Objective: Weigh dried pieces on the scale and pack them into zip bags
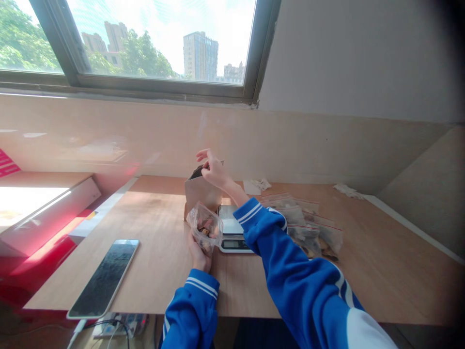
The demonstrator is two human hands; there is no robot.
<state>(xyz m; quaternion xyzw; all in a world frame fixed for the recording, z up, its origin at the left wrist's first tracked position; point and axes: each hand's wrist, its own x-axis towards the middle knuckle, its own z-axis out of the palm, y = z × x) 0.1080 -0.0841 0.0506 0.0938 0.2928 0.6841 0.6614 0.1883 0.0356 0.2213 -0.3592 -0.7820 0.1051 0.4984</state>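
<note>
Wooden counter [152, 252], centre: left hand [198, 254] grips a clear zip bag of brown pieces [205, 228]; right hand [213, 169], half open, touches the rim of a kraft paper bag [201, 194].

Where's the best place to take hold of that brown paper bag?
Grip the upper part of the paper bag from above, pinching its wall beside the open mouth. It stands upright with its top exposed, where the right hand already is, while the clear bag blocks the lower front.
</note>
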